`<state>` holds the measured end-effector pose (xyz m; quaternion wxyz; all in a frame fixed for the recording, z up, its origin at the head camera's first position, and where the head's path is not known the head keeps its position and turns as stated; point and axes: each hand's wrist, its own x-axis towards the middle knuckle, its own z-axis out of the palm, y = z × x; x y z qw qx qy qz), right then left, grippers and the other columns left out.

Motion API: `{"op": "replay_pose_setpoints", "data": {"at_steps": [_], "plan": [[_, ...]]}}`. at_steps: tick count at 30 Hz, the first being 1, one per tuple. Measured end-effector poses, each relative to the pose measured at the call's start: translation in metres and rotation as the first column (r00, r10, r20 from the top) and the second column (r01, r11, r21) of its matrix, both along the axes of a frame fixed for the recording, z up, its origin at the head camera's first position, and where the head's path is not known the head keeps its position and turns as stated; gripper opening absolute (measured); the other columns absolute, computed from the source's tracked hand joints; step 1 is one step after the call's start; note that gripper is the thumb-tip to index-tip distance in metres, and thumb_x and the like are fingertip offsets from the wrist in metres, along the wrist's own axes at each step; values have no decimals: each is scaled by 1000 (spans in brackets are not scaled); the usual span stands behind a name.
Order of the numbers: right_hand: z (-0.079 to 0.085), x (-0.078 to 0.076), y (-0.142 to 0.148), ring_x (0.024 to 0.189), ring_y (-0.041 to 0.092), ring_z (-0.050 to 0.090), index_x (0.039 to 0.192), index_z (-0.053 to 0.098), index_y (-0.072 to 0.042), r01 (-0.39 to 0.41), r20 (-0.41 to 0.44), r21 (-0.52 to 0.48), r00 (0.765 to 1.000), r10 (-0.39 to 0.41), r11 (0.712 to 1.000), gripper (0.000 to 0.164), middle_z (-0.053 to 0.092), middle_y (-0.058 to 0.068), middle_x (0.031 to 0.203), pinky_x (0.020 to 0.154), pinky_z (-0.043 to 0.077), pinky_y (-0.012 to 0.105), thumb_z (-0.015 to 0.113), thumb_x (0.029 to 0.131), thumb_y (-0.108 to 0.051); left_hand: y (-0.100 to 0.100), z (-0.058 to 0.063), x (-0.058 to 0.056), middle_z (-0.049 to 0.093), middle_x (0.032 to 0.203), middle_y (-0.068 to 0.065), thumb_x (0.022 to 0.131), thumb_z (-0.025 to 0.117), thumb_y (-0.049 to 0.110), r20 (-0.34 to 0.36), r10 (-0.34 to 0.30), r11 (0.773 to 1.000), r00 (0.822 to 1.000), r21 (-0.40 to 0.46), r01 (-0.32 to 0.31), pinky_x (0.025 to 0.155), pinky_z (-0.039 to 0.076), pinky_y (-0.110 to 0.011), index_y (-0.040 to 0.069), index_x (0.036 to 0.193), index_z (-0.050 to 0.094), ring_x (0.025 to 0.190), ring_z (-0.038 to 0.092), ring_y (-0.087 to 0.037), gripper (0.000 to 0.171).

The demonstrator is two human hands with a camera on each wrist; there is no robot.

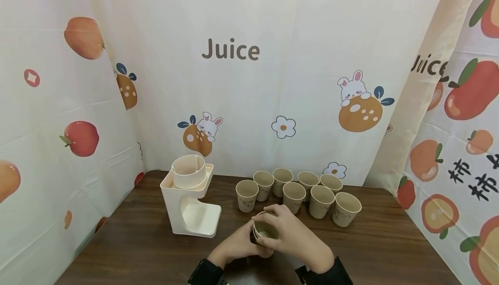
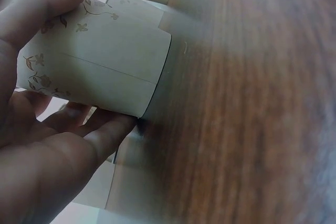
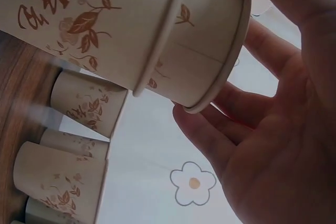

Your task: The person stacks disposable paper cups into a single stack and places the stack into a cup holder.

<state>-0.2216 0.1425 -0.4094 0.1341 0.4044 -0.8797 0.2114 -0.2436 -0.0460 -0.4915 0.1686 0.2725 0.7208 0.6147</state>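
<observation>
Two nested paper cups are held between both hands near the front of the table. My left hand (image 1: 238, 242) grips the outer paper cup (image 2: 105, 51) around its side, thumb on one face and fingers under the other. The inner paper cup (image 3: 205, 38) sticks partly out of it, its rim and a band of leaf print showing in the right wrist view. From above, my right hand (image 1: 292, 235) pinches the inner cup's rim between thumb and fingers. The outer cup is tilted close over the table, and its lower part is mostly behind the hands in the head view.
Several upright paper cups (image 1: 321, 202) stand in loose rows just beyond the hands and to the right. A white juicer-like stand (image 1: 173, 209) with a round cup on top is at the left. A printed curtain (image 1: 249, 103) closes off the wooden table (image 1: 128, 233) behind.
</observation>
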Motion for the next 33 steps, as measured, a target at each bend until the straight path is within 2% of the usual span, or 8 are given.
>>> {"op": "replay_pose_setpoints", "data": {"at_steps": [6,12,20,28,33], "plan": [[-3,-2,0,112,24,46,119,62,-24,-8,71,25,997,7,1000,36,54,11,121,84,49,44,69,84,-33,-1,0,1,58,123,-12,76,75,22,16,-13,1000,1000,10,13,89,44,-35,35,137,35,102,56,-18,74],[-7,-5,-1,112,22,46,120,60,-27,-25,107,32,994,21,999,38,53,7,119,83,49,43,68,84,-37,-2,0,1,54,126,-13,75,76,25,11,9,1000,1000,-5,-9,90,43,-37,37,134,39,103,55,-21,70],[-8,-4,0,110,22,46,120,61,-29,-10,132,25,991,7,1000,40,53,4,119,83,48,42,69,83,-40,-1,0,1,55,124,-16,75,77,26,-10,12,1000,1000,-12,-12,88,44,-35,35,132,41,103,55,-23,69],[-9,-6,0,112,24,46,121,60,-29,-17,117,19,993,15,1000,44,54,5,121,83,49,44,68,81,-45,-2,0,0,52,127,-16,75,76,29,-26,12,1000,1000,-20,-13,89,44,-37,36,133,40,107,53,-28,69],[-10,-6,1,113,25,46,122,60,-28,-15,130,15,991,13,1000,44,54,6,122,84,49,45,65,83,-48,-3,1,0,52,128,-17,76,76,29,-25,9,1000,1000,-27,-9,89,44,-36,33,135,38,107,53,-26,70]]}}
